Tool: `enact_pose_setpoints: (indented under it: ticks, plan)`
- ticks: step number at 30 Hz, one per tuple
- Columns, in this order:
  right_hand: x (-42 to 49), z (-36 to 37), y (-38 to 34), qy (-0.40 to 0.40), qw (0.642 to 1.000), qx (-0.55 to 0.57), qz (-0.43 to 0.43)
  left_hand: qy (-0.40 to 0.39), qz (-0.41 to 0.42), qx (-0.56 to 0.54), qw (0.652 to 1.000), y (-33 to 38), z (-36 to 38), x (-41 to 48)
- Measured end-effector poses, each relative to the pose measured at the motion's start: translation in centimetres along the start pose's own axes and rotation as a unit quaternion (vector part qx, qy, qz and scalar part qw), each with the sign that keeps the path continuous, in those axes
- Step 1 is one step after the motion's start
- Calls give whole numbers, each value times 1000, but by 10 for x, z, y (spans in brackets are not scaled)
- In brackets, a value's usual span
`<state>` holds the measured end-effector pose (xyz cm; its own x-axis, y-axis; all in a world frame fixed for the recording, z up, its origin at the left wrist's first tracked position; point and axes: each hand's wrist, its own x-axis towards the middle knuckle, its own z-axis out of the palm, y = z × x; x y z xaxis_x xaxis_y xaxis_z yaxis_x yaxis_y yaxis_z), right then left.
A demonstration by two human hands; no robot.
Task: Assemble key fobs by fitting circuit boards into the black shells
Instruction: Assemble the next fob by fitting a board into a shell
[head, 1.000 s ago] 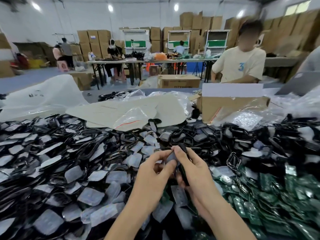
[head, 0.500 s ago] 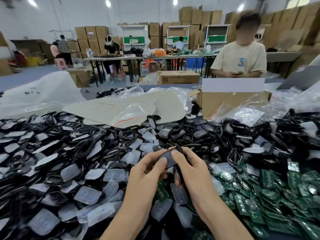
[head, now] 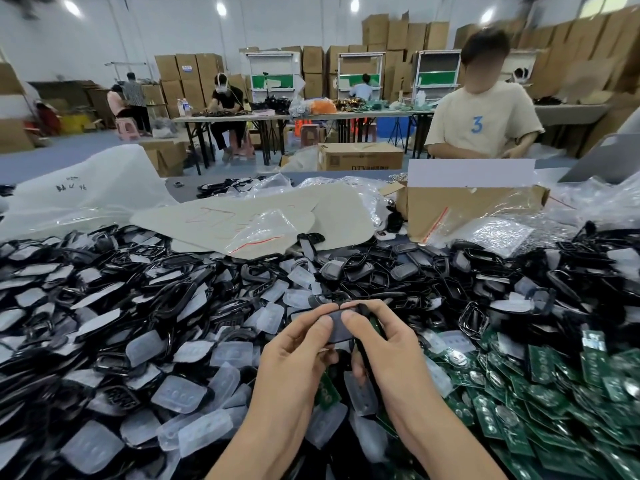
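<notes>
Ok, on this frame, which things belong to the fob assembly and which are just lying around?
In the job: left hand and right hand, both pinching one dark shell; heap of black shells; heap of green circuit boards.
Lying about: cardboard box, zip bag, beige card sheets, white plastic sack.

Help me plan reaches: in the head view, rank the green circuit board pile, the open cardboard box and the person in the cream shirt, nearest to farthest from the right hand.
1. green circuit board pile, just right of the right hand.
2. cardboard box, farther back, right of centre.
3. person in the cream shirt, behind the box.
</notes>
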<state>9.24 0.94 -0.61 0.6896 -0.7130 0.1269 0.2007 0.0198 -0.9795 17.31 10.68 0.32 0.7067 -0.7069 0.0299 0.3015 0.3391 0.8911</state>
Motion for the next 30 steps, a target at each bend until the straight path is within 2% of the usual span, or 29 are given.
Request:
enact_pose_setpoints:
  ticks: [4, 9, 15, 20, 24, 30]
  plan:
    - [-1, 0, 1, 7, 1000, 12, 6, -17, -3, 19, 1000, 0, -4, 0]
    - [-3, 1, -2, 14, 1000, 12, 9, -26, 10, 110, 994, 2, -10, 0]
    - [-6, 1, -7, 13, 999, -24, -31, -25, 110, 298, 948, 7, -13, -2]
    - [-8, -2, -2, 16, 987, -135, -89, -10, 118, 324, 939, 3, -14, 1]
    - [-6, -4, -1, 35, 968, -221, -117, -31, 114, 351, 929, -1, -17, 3]
    - [-6, -5, 1, 34, 971, -207, -117, -72, 116, 393, 909, 1, -22, 3]
